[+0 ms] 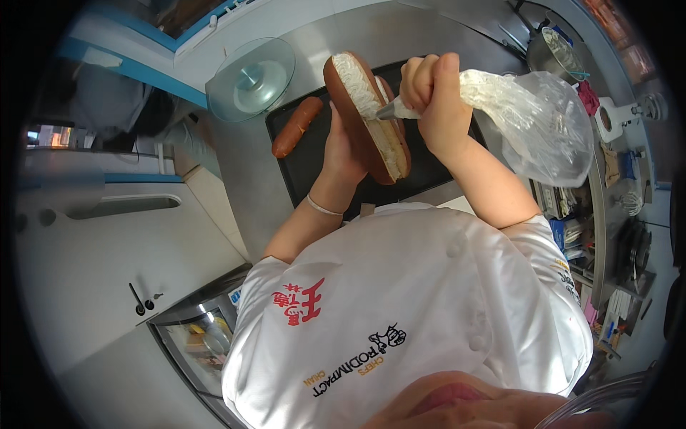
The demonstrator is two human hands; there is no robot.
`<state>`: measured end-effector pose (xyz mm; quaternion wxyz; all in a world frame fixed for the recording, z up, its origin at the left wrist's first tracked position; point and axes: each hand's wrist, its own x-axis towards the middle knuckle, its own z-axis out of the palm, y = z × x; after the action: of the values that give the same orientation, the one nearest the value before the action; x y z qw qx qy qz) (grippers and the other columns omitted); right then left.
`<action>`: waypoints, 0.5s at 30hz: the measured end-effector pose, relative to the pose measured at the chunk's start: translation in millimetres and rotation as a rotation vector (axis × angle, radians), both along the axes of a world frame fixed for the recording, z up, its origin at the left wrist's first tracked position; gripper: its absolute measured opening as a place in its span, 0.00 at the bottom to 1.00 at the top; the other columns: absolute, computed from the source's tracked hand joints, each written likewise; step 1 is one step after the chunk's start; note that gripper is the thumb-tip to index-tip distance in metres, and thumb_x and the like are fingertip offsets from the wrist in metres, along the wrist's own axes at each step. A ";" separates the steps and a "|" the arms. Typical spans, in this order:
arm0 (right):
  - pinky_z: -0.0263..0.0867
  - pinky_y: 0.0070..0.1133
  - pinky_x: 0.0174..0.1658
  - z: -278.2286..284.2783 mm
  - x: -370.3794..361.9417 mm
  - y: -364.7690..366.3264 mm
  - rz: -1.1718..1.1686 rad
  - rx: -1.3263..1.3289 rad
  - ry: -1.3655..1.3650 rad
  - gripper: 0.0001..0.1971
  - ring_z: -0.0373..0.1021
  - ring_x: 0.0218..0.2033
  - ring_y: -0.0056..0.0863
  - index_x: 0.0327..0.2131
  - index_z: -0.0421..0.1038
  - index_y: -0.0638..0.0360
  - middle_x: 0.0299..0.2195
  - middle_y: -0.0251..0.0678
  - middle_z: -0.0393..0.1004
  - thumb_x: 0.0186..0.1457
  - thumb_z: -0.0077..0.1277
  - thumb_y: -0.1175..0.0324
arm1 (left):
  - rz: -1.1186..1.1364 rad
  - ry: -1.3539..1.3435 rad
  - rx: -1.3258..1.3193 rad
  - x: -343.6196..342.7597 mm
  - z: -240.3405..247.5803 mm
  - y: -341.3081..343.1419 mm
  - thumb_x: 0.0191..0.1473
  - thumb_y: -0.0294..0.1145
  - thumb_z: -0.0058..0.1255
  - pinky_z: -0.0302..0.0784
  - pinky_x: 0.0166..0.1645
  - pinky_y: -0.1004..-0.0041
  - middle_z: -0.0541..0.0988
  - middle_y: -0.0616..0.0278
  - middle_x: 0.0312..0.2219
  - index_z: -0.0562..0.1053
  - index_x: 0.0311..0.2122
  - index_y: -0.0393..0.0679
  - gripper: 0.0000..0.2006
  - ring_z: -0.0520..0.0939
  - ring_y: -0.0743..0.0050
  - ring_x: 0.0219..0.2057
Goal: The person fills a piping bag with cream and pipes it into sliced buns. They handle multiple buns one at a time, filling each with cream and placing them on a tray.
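Observation:
A long brown bread roll, split lengthwise, is held up over a black baking tray by my left hand. That hand's thumb lies along the roll's side, and most of its fingers are hidden behind the bread. White cream covers the far part of the cut; pale crumb shows in the near part. My right hand is closed round the neck of a clear piping bag, which sags to the right. Its metal nozzle meets the cream mid-roll. Another brown roll lies at the tray's left edge.
A glass cake stand stands behind the tray on the steel counter. At the far right are a metal bowl, a white appliance and a whisk. A white cabinet fills the left side.

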<state>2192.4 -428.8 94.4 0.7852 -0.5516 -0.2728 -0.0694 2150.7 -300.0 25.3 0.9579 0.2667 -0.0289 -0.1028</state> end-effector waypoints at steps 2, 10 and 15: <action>0.46 0.19 0.22 -1.3 -1.7 2.5 -0.013 -0.069 -0.090 0.27 0.46 0.17 0.19 0.16 0.52 0.55 0.14 0.28 0.51 0.68 0.26 0.52 | 0.022 0.029 -0.010 1.7 2.7 -0.5 0.60 0.64 0.23 0.74 0.48 0.60 0.71 0.63 0.46 0.63 0.56 0.49 0.33 0.75 0.62 0.44; 0.43 0.21 0.20 7.7 -5.1 3.8 -0.065 -0.263 -0.225 0.30 0.48 0.16 0.20 0.14 0.56 0.58 0.13 0.28 0.53 0.66 0.30 0.49 | 0.117 0.061 0.006 9.8 11.8 -0.5 0.62 0.62 0.20 0.69 0.52 0.66 0.72 0.63 0.44 0.63 0.55 0.47 0.32 0.73 0.69 0.46; 0.43 0.21 0.20 8.0 -0.6 3.9 -0.098 -0.261 -0.263 0.30 0.48 0.15 0.20 0.13 0.56 0.59 0.12 0.29 0.53 0.66 0.31 0.50 | 0.119 0.056 -0.023 9.8 20.8 -1.6 0.62 0.62 0.20 0.70 0.50 0.67 0.72 0.63 0.43 0.63 0.54 0.46 0.31 0.73 0.70 0.45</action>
<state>2191.9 -424.9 102.4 0.6602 -0.6476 -0.3525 -0.1432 2160.5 -301.6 46.1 0.9657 0.2538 0.0125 -0.0525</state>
